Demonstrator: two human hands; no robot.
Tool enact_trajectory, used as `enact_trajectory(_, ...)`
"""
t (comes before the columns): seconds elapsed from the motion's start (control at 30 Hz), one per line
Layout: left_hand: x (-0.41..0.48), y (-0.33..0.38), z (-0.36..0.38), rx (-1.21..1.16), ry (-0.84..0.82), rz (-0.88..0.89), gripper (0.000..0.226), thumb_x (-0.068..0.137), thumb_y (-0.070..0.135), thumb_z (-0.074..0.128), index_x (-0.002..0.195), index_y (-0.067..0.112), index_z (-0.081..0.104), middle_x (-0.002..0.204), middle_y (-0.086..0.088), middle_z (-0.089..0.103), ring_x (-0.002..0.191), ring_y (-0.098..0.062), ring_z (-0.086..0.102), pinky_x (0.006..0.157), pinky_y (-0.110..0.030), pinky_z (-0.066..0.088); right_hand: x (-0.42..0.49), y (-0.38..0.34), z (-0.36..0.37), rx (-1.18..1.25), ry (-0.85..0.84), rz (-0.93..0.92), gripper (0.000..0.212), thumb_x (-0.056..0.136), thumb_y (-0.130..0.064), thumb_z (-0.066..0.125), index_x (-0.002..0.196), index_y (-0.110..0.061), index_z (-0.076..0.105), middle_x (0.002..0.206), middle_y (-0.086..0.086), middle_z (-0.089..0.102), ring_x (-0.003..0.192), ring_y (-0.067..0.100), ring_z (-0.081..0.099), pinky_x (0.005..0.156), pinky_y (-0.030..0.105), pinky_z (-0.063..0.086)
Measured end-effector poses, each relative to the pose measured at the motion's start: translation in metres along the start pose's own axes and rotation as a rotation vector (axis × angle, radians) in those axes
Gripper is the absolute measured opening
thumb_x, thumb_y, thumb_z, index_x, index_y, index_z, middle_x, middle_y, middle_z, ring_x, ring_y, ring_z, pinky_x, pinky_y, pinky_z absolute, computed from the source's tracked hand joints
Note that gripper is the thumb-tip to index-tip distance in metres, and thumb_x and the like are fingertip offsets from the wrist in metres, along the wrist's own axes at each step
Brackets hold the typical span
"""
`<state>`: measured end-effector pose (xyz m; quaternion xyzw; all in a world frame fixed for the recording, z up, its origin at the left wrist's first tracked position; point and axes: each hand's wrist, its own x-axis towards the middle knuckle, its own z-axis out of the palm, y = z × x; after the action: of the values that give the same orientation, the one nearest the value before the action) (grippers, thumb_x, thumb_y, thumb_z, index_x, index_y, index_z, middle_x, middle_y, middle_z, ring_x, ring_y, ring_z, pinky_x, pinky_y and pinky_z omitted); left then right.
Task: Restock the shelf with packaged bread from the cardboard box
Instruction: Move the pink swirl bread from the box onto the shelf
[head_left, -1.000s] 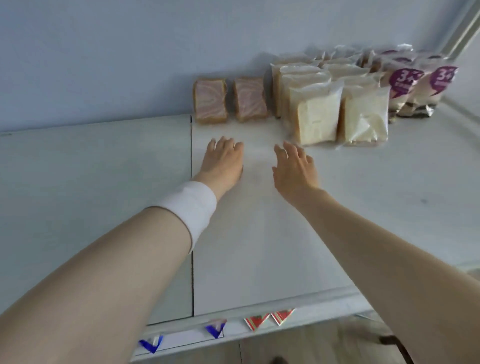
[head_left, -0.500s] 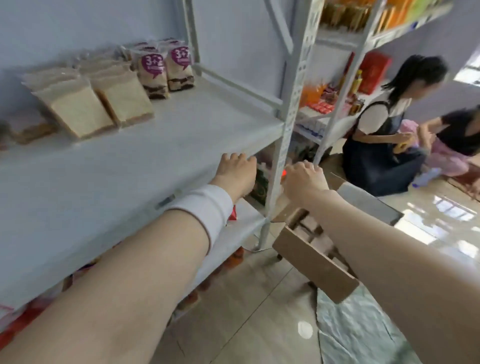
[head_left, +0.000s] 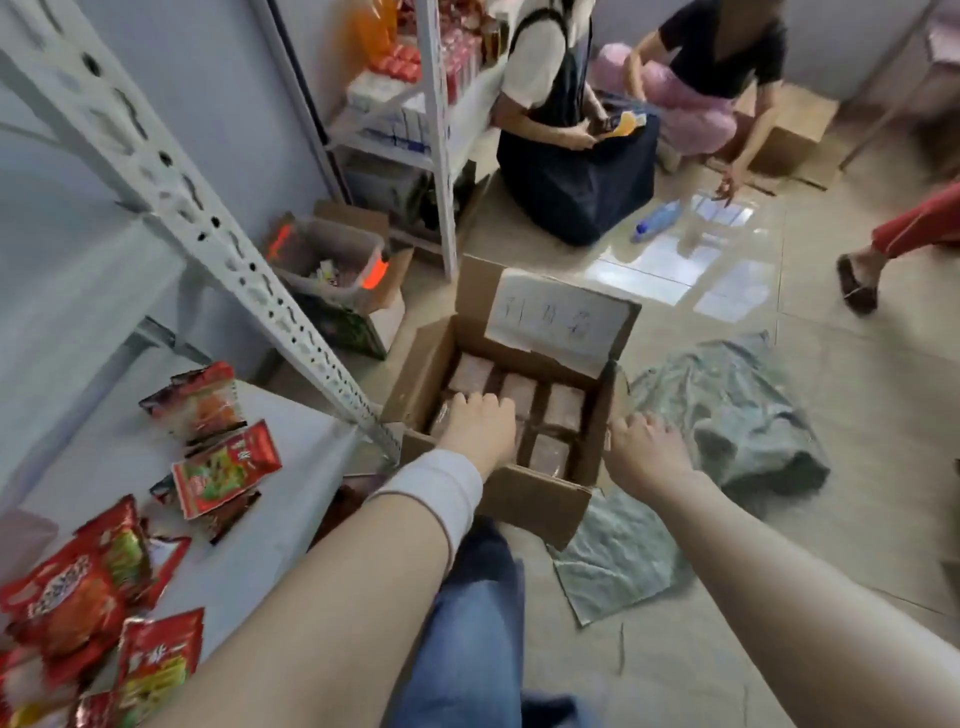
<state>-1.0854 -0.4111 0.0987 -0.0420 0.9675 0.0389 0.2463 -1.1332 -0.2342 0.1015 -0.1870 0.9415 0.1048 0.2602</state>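
An open cardboard box (head_left: 535, 504) stands on the floor below me, with a paper label on its far flap. Several brown packaged breads (head_left: 563, 408) lie in rows inside it. My left hand (head_left: 480, 426), with a white wristband, reaches into the box's left side, fingers down over a bread pack; a grip is not evident. My right hand (head_left: 644, 447) hovers at the box's right wall with loosely curled fingers, holding nothing. The white shelf (head_left: 296, 467) is on my left.
Red snack packets (head_left: 223, 467) lie on the low shelf. A slanted white shelf post (head_left: 234, 244) runs beside the box. A grey-green plastic sheet (head_left: 727, 405) lies right of it. A clear bin (head_left: 327, 260) and two seated people (head_left: 566, 130) are beyond, a walker's foot (head_left: 857, 286) at right.
My view swung from the upper bread shelf down and right to the floor. Both hands left the shelf and dropped to the cardboard box, the left one into it.
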Motion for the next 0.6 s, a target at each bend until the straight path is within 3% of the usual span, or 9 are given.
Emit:
enact_trajectory(0.2, 0.097, -0.027, 0.062, -0.171, -0.264, -0.060, 0.042, 0.095, 0.027, 0.042, 0.131, 0.008, 0.037, 0.133, -0.015, 0.049, 0.122, -0.032, 0.045, 0.101, -0.043, 0.035, 0.076, -0.009, 0.065, 0.263, -0.205, 0.115, 0.044, 0.095, -0.030, 0.041, 0.134, -0.009, 0.038, 0.133, 0.013, 0.046, 0.124, 0.031, 0.042, 0.099, 0.039, 0.037)
enact_trajectory(0.4, 0.207, -0.036, 0.172, -0.496, -0.459, -0.267, 0.056, 0.094, 0.031, 0.047, 0.139, 0.006, 0.025, 0.140, -0.016, 0.041, 0.127, -0.033, 0.042, 0.103, -0.044, 0.038, 0.196, -0.022, 0.160, 0.741, -0.316, 0.438, 0.066, 0.094, -0.036, 0.047, 0.144, -0.002, 0.021, 0.142, 0.018, 0.035, 0.131, 0.032, 0.037, 0.108, 0.040, 0.032)
enact_trajectory(0.53, 0.275, -0.033, 0.248, -0.601, -0.399, -0.430, 0.074, 0.091, 0.026, 0.052, 0.145, 0.001, 0.009, 0.143, -0.022, 0.032, 0.130, -0.035, 0.035, 0.107, -0.039, 0.031, 0.293, -0.025, 0.226, 0.785, -0.272, 0.549, 0.066, 0.096, -0.034, 0.044, 0.144, 0.004, 0.018, 0.141, 0.022, 0.033, 0.128, 0.034, 0.038, 0.105, 0.037, 0.033)
enact_trajectory(0.6, 0.293, -0.033, 0.273, -0.616, -0.285, -0.545, 0.072, 0.087, 0.023, 0.058, 0.143, 0.008, 0.016, 0.139, -0.021, 0.033, 0.127, -0.035, 0.035, 0.104, -0.041, 0.032, 0.325, -0.028, 0.249, 0.725, -0.199, 0.589, 0.064, 0.098, -0.030, 0.041, 0.145, 0.004, 0.014, 0.140, 0.022, 0.034, 0.126, 0.033, 0.041, 0.102, 0.036, 0.035)
